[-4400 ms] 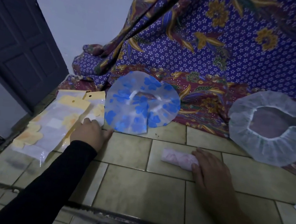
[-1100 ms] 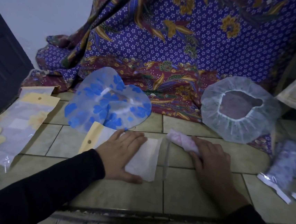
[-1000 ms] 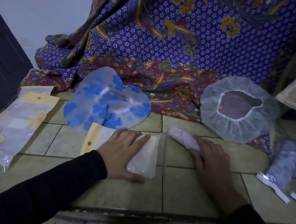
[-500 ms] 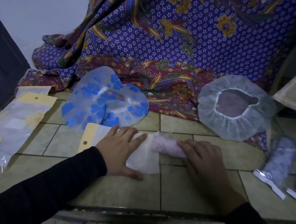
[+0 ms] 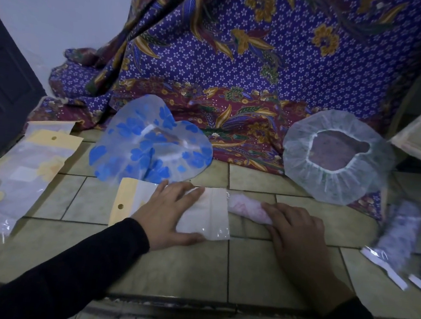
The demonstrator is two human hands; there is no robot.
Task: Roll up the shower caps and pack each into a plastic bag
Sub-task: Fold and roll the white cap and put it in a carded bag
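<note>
Since a second ago, the pink rolled-up shower cap has been brought leftward to the open end of the clear plastic bag with a yellow header. It is gripped under the right hand. The bag is pinned flat by the open left hand. Beyond the left hand a blue-flowered shower cap is seen; beyond the right, a white one.

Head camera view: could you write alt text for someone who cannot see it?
A left hand pins a plastic bag flat on tiles while a right hand holds a rolled pink shower cap at its opening. Behind lie two unrolled caps.
</note>
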